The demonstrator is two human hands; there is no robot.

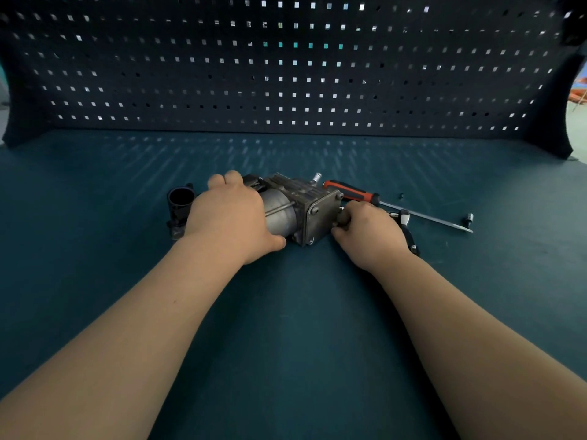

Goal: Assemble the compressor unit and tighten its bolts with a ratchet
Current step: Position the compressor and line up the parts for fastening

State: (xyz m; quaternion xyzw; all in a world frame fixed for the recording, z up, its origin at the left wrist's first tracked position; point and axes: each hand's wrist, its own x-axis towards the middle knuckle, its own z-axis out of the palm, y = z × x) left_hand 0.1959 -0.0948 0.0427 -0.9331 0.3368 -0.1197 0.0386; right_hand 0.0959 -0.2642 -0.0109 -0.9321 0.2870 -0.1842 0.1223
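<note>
Head view. A dark teal bench top (295, 312) is seen from above, backed by a perforated pegboard (286, 74).

The compressor unit (298, 201) is laid on its side near the middle of the bench, between the two hands. Its square end plate (322, 217) is turned towards the right hand. Bolt heads (314, 210) are visible at the plate's corners.

The left hand (228, 217) is wrapped over the grey cylindrical body of the unit. Its fingers are curled over the far side and its thumb is pressed against the near side, low by the bench.

The right hand (371, 233) is held against the right edge of the end plate, fingers curled inward. Whether anything is pinched between them cannot be told.

The ratchet (404, 217) is left on the bench just behind the right hand, its dark handle partly hidden by the wrist.

A screwdriver (351, 192) with a red and black handle is laid beyond the unit, its shaft angled to the right. A small socket (469, 217) is stood near the shaft's tip.

A black tubular housing (181, 203) is set just left of the left hand, apart from the unit.
</note>
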